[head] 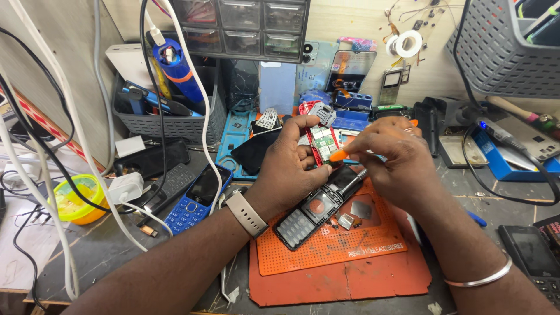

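Orange rubber work mat (326,251) is our landmark. Just above its top edge, our left hand (289,166) is closed around a small green circuit board in a red frame (319,143), pinching it by the sides. Our right hand (391,160) grips a thin tool with an orange handle (337,155), and its tip touches the board.

We think this step goes best if we keep the board still, press softly, and let the tip work at only one spot so nothing slips.

The board stands up in our fingers. Its long side runs from the mat up toward the grey plastic drawers (242,23) far above the mat.

On the mat, right under our hands, lies a black open phone body with a keypad (318,207). A blue button phone (195,201) lies left of the mat.
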